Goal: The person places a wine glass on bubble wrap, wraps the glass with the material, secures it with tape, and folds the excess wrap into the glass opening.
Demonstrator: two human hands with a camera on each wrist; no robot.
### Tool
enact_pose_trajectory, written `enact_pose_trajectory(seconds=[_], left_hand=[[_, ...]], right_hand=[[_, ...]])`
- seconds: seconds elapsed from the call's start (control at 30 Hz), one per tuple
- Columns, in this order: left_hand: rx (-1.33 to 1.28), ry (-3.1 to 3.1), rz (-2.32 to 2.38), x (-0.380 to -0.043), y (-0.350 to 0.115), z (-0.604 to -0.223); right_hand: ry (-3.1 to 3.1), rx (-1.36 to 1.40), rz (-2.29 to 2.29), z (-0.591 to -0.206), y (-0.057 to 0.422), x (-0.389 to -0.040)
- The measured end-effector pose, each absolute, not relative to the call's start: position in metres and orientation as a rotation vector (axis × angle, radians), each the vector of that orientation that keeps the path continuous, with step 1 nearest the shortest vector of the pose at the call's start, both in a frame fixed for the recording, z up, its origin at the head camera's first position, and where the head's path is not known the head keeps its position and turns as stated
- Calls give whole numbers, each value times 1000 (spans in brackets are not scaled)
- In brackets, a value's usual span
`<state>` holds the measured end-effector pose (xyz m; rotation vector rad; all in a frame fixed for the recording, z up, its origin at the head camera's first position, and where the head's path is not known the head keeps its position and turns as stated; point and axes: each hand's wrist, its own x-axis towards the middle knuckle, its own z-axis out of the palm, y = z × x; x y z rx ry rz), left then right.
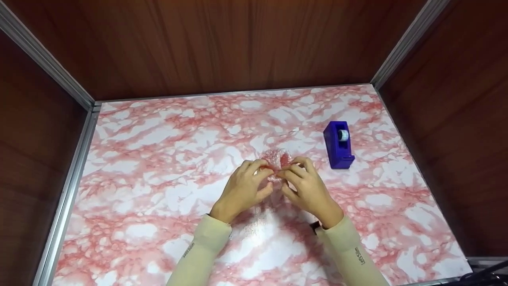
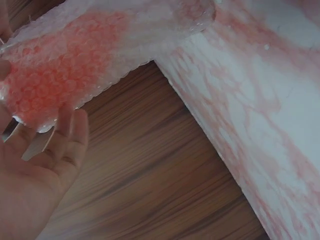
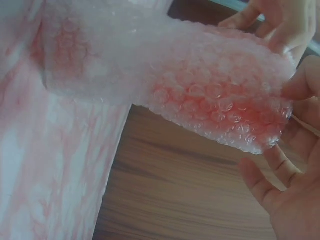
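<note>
A clear bubble-wrap bundle (image 1: 276,154) lies at the middle of the table, with red showing through it; what is inside stays blurred. In the right wrist view the bubble wrap (image 3: 215,85) forms a long flattish roll, reddest at the end by the hands. My left hand (image 1: 243,186) pinches the left side of that end between thumb and fingers. Opposite it, my right hand (image 1: 308,187) pinches the right side, its fingertips close to the left ones. In the left wrist view, the left hand's (image 2: 40,175) outer fingers spread below the wrap (image 2: 65,65).
A purple tape dispenser (image 1: 337,147) with a pale roll stands to the right of the hands. The red-and-white marbled tabletop (image 1: 158,190) is bounded by brown wood-grain panels (image 1: 230,47) at the back and sides. Dark cables (image 1: 486,277) lie at the lower right corner.
</note>
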<state>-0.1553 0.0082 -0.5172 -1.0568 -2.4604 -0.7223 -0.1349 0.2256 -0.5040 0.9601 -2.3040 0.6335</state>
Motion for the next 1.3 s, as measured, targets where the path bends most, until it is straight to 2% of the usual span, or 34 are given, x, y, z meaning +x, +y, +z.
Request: enact_pose_trajectory(seconds=[0.23,0.9,1.3], left_hand=[[-1050,-2500,-670,-154,9,-514],[-1061,-2672,-482,-155,13,-498],[-1045,-2679,-456,-156,17,-495]], right_hand=[[-2360,916,661,-501,226,-134],[-2727,907,37,-483,208,-143],[-2571,940,218,-491,213,-143]])
